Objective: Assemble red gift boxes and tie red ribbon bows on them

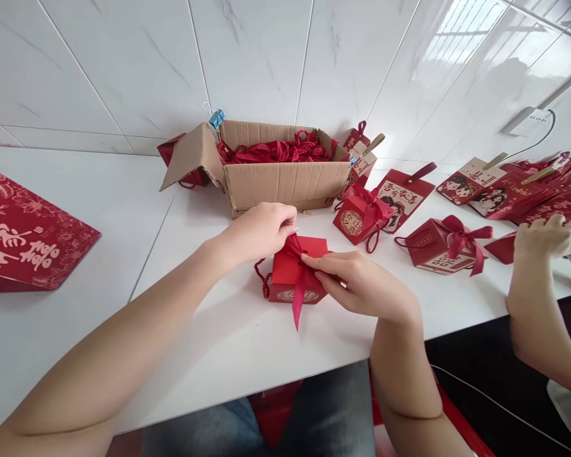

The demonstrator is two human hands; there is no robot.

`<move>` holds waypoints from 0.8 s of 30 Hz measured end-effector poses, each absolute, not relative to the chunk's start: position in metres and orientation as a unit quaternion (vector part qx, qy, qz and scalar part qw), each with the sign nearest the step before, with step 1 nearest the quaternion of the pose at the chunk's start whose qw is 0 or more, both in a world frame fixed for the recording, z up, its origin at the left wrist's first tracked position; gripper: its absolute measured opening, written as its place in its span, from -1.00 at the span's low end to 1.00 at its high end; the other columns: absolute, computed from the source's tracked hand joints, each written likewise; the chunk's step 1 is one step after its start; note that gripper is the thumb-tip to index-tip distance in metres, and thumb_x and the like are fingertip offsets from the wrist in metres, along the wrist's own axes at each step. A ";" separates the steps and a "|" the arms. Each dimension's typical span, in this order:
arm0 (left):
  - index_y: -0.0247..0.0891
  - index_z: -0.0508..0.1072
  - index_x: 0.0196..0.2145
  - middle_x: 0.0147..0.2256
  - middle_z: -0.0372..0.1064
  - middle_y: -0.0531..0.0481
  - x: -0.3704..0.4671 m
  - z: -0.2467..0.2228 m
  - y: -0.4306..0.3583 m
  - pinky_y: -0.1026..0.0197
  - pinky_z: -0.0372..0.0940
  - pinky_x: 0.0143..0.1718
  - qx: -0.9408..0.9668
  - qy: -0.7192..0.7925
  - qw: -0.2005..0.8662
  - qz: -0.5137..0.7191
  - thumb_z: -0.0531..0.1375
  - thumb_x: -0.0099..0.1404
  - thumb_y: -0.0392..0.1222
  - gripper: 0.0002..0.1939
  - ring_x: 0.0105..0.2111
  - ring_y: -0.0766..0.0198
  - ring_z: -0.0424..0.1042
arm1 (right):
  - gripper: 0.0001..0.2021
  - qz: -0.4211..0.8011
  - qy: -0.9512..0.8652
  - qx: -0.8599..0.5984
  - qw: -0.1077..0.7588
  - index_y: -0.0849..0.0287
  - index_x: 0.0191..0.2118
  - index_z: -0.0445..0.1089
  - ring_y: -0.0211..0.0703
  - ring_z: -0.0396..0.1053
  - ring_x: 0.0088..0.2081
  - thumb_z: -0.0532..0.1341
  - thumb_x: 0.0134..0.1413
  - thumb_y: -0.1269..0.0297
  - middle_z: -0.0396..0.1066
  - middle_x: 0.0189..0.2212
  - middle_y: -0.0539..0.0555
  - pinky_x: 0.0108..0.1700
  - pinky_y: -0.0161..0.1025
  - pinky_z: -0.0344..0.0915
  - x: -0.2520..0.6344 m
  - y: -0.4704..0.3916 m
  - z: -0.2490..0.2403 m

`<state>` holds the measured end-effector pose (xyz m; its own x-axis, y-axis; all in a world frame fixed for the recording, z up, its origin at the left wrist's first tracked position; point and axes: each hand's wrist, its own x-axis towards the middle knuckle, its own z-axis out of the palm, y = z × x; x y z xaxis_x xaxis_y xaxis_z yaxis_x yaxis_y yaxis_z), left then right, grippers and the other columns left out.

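Note:
In front of me on the white table is a small red gift box [279,271] with gold print on its front face and a twisted red cord [265,284] at its left side. A red ribbon [298,306] is gathered on the lid, one tail hanging over the front. My left hand [262,231] pinches the ribbon above the back of the lid, fingers closed. From the right, my right hand [356,278] reaches over the lid with its fingertips closed at the ribbon's gathered middle. Its fingers partly hide the box's right side.
Behind stands an open cardboard box [285,184] of red ribbons [285,151]. Finished-looking boxes with bows [361,216] [444,246] sit to the right, beside flat printed bags [404,197]. Another person's hand [542,238] is at far right. A red printed package [32,238] lies left.

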<state>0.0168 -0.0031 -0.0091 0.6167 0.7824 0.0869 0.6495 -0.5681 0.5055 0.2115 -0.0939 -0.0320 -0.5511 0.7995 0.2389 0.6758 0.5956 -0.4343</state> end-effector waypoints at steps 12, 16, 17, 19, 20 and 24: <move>-0.22 0.40 -0.40 -0.51 0.37 0.06 0.020 -0.011 -0.002 0.26 0.10 -0.48 0.862 0.415 0.217 0.196 0.08 0.30 -0.12 -0.81 -0.52 0.31 0.28 | -0.75 0.152 -0.830 -0.481 0.238 0.19 -0.17 0.42 -0.38 0.08 -0.62 0.06 0.11 0.52 0.29 -0.60 -0.07 -0.52 -0.38 0.05 0.200 -0.095 -0.031; -0.22 0.42 -0.41 -0.58 0.33 0.10 0.024 -0.015 -0.003 0.28 0.09 -0.50 0.855 0.420 0.219 0.212 0.10 0.29 -0.14 -0.82 -0.58 0.35 0.23 | -0.71 0.139 -0.841 -0.475 0.218 0.21 -0.05 0.39 -0.33 0.17 -0.57 0.04 0.16 0.48 0.37 -0.53 -0.01 -0.49 -0.35 0.08 0.199 -0.096 -0.031; -0.22 0.43 -0.42 -0.59 0.32 0.10 0.024 -0.016 -0.003 0.28 0.08 -0.50 0.853 0.423 0.216 0.215 0.11 0.28 -0.15 -0.83 -0.59 0.35 0.22 | -0.70 0.135 -0.843 -0.476 0.212 0.22 -0.03 0.37 -0.32 0.20 -0.56 0.03 0.17 0.47 0.39 -0.51 0.01 -0.49 -0.35 0.08 0.200 -0.096 -0.031; -0.23 0.44 -0.43 -0.60 0.31 0.10 0.025 -0.018 -0.002 0.28 0.07 -0.51 0.852 0.430 0.209 0.214 0.11 0.27 -0.16 -0.83 -0.61 0.35 0.21 | -0.69 0.125 -0.845 -0.480 0.200 0.23 0.01 0.35 -0.29 0.24 -0.53 0.02 0.20 0.45 0.43 -0.47 0.05 -0.48 -0.34 0.10 0.200 -0.098 -0.032; -0.23 0.45 -0.43 -0.61 0.31 0.10 0.025 -0.019 -0.002 0.28 0.06 -0.52 0.852 0.432 0.205 0.213 0.11 0.27 -0.17 -0.82 -0.61 0.35 0.20 | -0.68 0.117 -0.846 -0.482 0.195 0.24 0.03 0.34 -0.28 0.26 -0.52 0.02 0.21 0.45 0.44 -0.45 0.06 -0.47 -0.33 0.11 0.200 -0.098 -0.033; -0.19 0.45 -0.42 -0.65 0.27 0.11 0.026 -0.019 -0.001 0.27 0.01 -0.52 0.856 0.442 0.184 0.196 0.11 0.28 -0.12 -0.81 -0.63 0.34 0.19 | -0.63 0.091 -0.855 -0.478 0.179 0.22 0.13 0.22 -0.25 0.26 -0.53 0.01 0.23 0.42 0.45 -0.42 0.07 -0.49 -0.33 0.08 0.198 -0.102 -0.034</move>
